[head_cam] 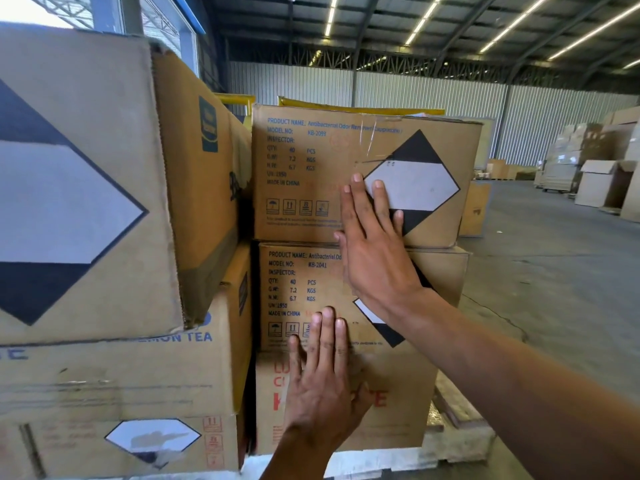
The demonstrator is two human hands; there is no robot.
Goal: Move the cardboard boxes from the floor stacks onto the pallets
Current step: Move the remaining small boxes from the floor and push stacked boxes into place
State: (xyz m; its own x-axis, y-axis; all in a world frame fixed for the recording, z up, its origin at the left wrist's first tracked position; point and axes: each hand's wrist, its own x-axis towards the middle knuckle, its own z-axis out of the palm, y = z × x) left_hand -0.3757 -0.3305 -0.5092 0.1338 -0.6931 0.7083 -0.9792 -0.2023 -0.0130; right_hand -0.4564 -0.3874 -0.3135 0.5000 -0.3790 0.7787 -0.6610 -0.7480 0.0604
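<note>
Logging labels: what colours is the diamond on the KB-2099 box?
Black diamond label with white middle band; head view.

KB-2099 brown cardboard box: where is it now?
Head view, centre: the brown cardboard box marked KB-2099 sits on the KB-2041 cardboard box, right of the large near diamond-label box; the right hand lies flat on its front.

We've got a three-high stack ahead: top box (pixel 311 174) on middle box (pixel 304 292) on bottom box (pixel 398 410), all on the pallet (pixel 460 441). Just left and nearer us is a second stack: upper box (pixel 86 202) on tea box (pixel 121 375) on lower box (pixel 69 445). Our right hand (pixel 374 254) lies across the top/middle seam, left hand (pixel 325 386) across the middle/bottom seam. More stacks (pixel 581 161) sit far right, behind.
</note>
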